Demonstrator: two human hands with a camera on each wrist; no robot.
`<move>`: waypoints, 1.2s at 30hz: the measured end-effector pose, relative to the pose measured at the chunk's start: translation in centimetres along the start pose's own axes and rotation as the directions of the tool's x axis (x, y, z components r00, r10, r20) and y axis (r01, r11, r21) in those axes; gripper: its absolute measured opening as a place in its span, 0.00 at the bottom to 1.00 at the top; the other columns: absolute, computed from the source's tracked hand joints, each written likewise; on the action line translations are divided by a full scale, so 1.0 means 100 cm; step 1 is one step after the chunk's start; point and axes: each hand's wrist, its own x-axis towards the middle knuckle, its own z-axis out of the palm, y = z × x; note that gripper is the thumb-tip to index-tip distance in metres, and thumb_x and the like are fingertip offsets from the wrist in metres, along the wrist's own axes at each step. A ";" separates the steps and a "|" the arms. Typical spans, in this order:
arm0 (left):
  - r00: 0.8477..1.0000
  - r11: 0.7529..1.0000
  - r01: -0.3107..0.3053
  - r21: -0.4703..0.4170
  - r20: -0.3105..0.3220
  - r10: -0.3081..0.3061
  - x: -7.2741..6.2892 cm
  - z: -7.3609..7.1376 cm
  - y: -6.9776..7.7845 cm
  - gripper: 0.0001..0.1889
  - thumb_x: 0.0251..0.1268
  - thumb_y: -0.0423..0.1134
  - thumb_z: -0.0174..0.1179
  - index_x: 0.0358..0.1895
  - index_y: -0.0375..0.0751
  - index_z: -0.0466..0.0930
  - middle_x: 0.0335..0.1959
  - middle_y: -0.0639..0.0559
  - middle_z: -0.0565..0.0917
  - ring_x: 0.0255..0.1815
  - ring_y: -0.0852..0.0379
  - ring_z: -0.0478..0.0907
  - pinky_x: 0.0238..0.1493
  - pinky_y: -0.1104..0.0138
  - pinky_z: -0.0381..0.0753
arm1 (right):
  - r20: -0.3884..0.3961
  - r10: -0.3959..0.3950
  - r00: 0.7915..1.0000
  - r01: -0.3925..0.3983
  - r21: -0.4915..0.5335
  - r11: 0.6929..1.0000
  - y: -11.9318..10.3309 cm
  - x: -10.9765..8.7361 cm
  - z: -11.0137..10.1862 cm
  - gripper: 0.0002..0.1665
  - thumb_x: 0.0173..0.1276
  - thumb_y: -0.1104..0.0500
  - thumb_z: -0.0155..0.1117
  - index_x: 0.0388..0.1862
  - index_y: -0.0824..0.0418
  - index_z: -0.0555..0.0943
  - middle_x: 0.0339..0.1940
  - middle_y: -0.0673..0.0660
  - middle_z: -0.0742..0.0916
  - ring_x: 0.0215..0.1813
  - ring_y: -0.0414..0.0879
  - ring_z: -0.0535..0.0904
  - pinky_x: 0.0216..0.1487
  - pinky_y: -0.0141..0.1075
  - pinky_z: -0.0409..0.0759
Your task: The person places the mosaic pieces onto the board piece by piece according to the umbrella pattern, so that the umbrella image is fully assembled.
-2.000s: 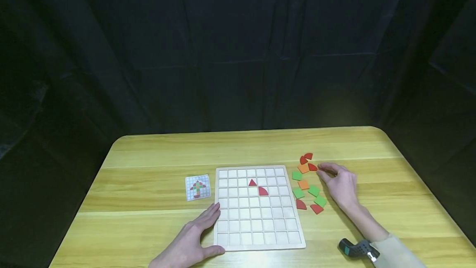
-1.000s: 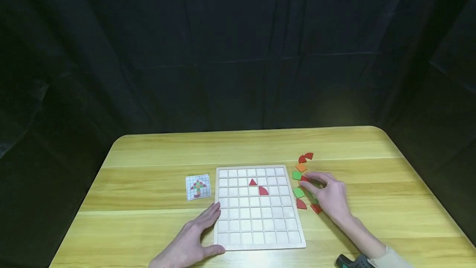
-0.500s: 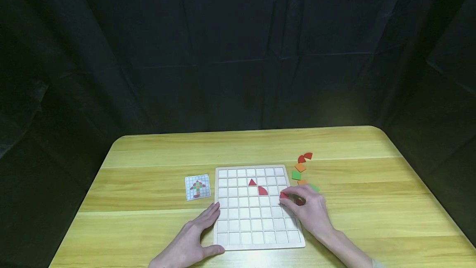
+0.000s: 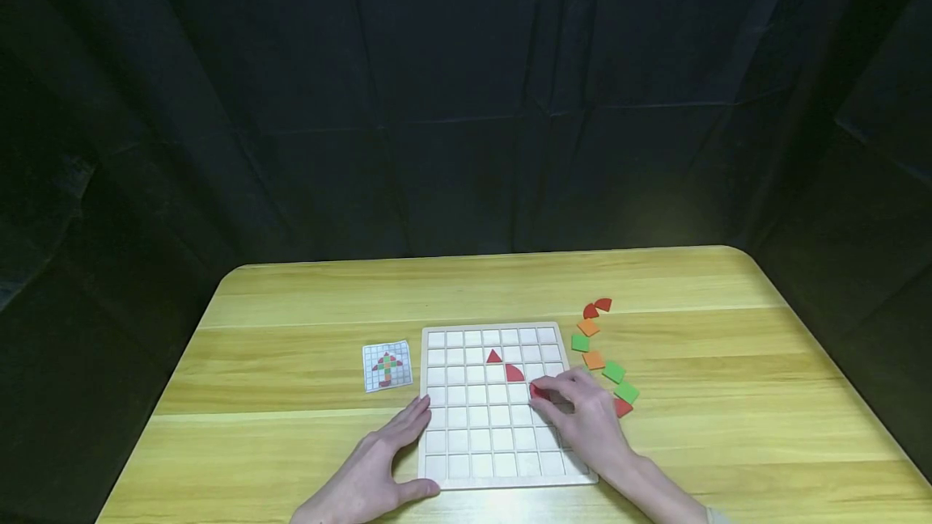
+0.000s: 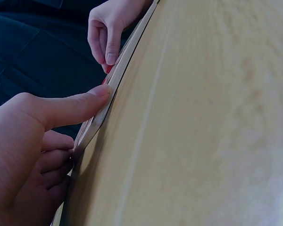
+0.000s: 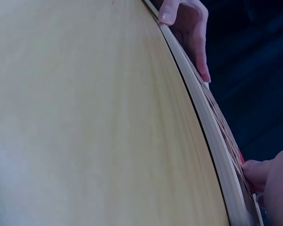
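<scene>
1. L hand (image 4: 373, 463): digits apart, touching board (image 4: 489, 427) edge, 8 o'clock.
2. Pattern card (image 4: 387, 366): on worktop (image 4: 255, 378), approx. 10 o'clock from board ctr.
3. Red triangle (image 4: 494, 357), red qtr-circle (image 4: 514, 373): in cells, approx. 12 o'clock.
4. R hand (image 4: 582, 411): pinching red pc. (image 4: 536, 390) over board, 2 o'clock.
5. Loose tiles (image 4: 593, 361): worktop, 2 o'clock.

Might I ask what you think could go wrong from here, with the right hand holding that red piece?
The red piece, pinched by the right hand, might slip or land askew on the board. That hand could also nudge the nearby red quarter-circle out of place. The green tiles close beside it might get brushed aside.
</scene>
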 end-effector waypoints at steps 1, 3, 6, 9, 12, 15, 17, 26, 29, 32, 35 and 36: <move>1.000 1.000 0.000 0.000 0.001 0.000 0.000 0.000 0.000 0.47 0.59 0.61 0.67 0.75 0.35 0.63 0.80 0.51 0.57 0.80 0.48 0.56 0.74 0.48 0.63 | -0.004 -0.003 1.000 0.003 -0.004 1.000 0.000 0.000 0.001 0.18 0.43 0.66 0.84 0.35 0.57 0.89 0.29 0.48 0.85 0.32 0.40 0.82 0.30 0.21 0.80; 1.000 1.000 0.003 -0.002 0.002 -0.003 0.000 0.000 0.000 0.47 0.59 0.61 0.67 0.75 0.35 0.63 0.80 0.51 0.57 0.80 0.48 0.56 0.74 0.48 0.63 | -0.009 0.004 1.000 -0.004 -0.004 1.000 0.000 -0.001 0.002 0.18 0.43 0.66 0.84 0.36 0.58 0.89 0.28 0.48 0.85 0.31 0.39 0.81 0.30 0.20 0.79; 1.000 1.000 0.004 -0.004 0.003 -0.004 0.000 0.000 0.001 0.47 0.59 0.61 0.67 0.75 0.36 0.63 0.80 0.52 0.57 0.80 0.48 0.56 0.74 0.48 0.63 | -0.005 0.029 1.000 -0.029 0.004 1.000 0.000 -0.003 0.002 0.19 0.42 0.67 0.84 0.36 0.58 0.89 0.28 0.48 0.85 0.31 0.39 0.82 0.30 0.20 0.80; 1.000 1.000 0.006 -0.005 0.004 -0.006 0.000 0.000 0.001 0.47 0.59 0.61 0.67 0.75 0.36 0.62 0.80 0.52 0.57 0.80 0.48 0.56 0.74 0.48 0.63 | 0.011 0.066 0.998 -0.066 0.008 0.998 0.000 -0.004 0.003 0.19 0.43 0.67 0.84 0.37 0.58 0.90 0.28 0.47 0.85 0.31 0.38 0.82 0.31 0.19 0.80; 1.000 1.000 0.008 -0.008 0.007 -0.008 0.000 -0.001 0.001 0.47 0.58 0.61 0.67 0.75 0.36 0.63 0.80 0.52 0.57 0.80 0.48 0.56 0.74 0.48 0.63 | 0.030 0.108 0.994 -0.109 0.013 0.994 -0.001 -0.005 0.003 0.19 0.45 0.67 0.83 0.38 0.57 0.90 0.29 0.46 0.85 0.32 0.37 0.82 0.32 0.19 0.79; 1.000 1.000 0.011 -0.012 0.009 -0.011 0.000 -0.001 0.001 0.47 0.58 0.61 0.68 0.75 0.36 0.63 0.80 0.52 0.57 0.80 0.48 0.55 0.74 0.48 0.63 | 0.039 0.131 0.991 -0.132 0.022 0.991 0.000 -0.005 0.003 0.19 0.46 0.68 0.82 0.38 0.57 0.90 0.29 0.45 0.85 0.33 0.36 0.82 0.33 0.18 0.79; 1.000 1.000 0.013 -0.013 0.010 -0.013 0.000 -0.001 0.001 0.47 0.58 0.61 0.68 0.75 0.36 0.63 0.80 0.52 0.57 0.80 0.48 0.55 0.74 0.47 0.63 | 0.042 0.135 0.990 -0.136 0.030 0.990 0.000 -0.006 0.003 0.19 0.46 0.68 0.82 0.39 0.56 0.90 0.30 0.44 0.85 0.33 0.36 0.82 0.33 0.19 0.79; 1.000 1.000 0.012 -0.003 0.004 -0.012 0.000 0.000 0.001 0.48 0.58 0.61 0.67 0.75 0.36 0.62 0.80 0.51 0.57 0.79 0.47 0.56 0.73 0.47 0.63 | 0.039 0.087 0.995 -0.090 0.083 0.992 0.001 -0.007 -0.001 0.19 0.50 0.69 0.80 0.42 0.57 0.89 0.33 0.46 0.88 0.35 0.38 0.82 0.34 0.19 0.79; 1.000 1.000 0.013 -0.003 0.005 -0.013 0.000 0.000 0.001 0.48 0.58 0.62 0.67 0.75 0.36 0.62 0.80 0.51 0.57 0.79 0.47 0.56 0.73 0.46 0.63 | 0.027 0.081 0.996 -0.083 0.083 0.993 0.006 -0.007 -0.007 0.20 0.50 0.70 0.79 0.43 0.58 0.89 0.35 0.48 0.88 0.33 0.37 0.80 0.32 0.18 0.76; 1.000 1.000 0.013 -0.004 0.005 -0.013 0.000 0.001 0.001 0.48 0.58 0.62 0.67 0.75 0.36 0.63 0.80 0.51 0.57 0.80 0.47 0.56 0.73 0.46 0.63 | 0.006 0.097 0.995 -0.098 0.055 0.994 0.016 -0.007 -0.017 0.20 0.49 0.72 0.79 0.43 0.59 0.89 0.35 0.50 0.89 0.32 0.37 0.77 0.29 0.18 0.74; 1.000 1.000 0.012 -0.003 0.002 -0.012 0.000 0.001 0.001 0.48 0.58 0.62 0.67 0.75 0.35 0.63 0.80 0.51 0.57 0.80 0.47 0.56 0.73 0.47 0.63 | -0.033 0.130 0.991 -0.131 -0.025 0.991 0.028 -0.007 -0.029 0.20 0.48 0.72 0.80 0.42 0.61 0.89 0.36 0.53 0.90 0.36 0.41 0.81 0.34 0.17 0.76; 1.000 1.000 0.013 -0.003 0.002 -0.013 0.000 0.001 0.000 0.48 0.58 0.62 0.68 0.75 0.35 0.63 0.80 0.51 0.58 0.80 0.47 0.56 0.73 0.47 0.63 | -0.049 0.143 0.989 -0.145 -0.059 0.988 0.033 -0.007 -0.033 0.20 0.47 0.71 0.80 0.42 0.61 0.89 0.36 0.54 0.90 0.36 0.44 0.82 0.36 0.16 0.75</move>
